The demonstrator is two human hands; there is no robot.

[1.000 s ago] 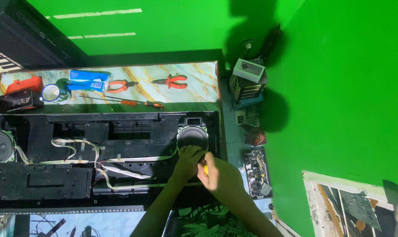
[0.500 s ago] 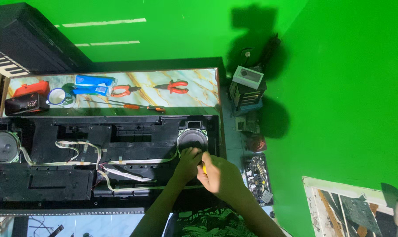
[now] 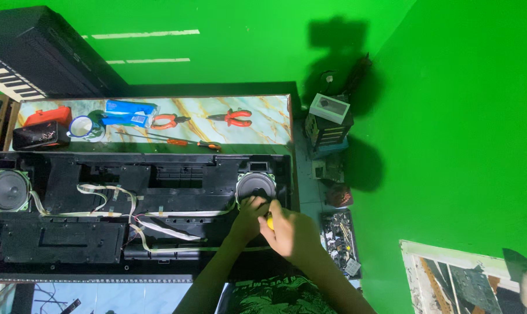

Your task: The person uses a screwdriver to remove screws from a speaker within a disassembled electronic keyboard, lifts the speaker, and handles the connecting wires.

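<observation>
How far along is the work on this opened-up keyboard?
Done: the keyboard case lies open, wiring exposed. In hand: the left hand rests on the right speaker; the right hand grips a yellow-handled tool there. Left: the left speaker looks untouched.

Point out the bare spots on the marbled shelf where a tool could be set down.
The marbled shelf is bare at its right end, past the red pliers, and in a narrow strip along its front edge left of the long screwdriver. The left end is crowded: a red case, a mug and a blue packet sit close together.
</observation>
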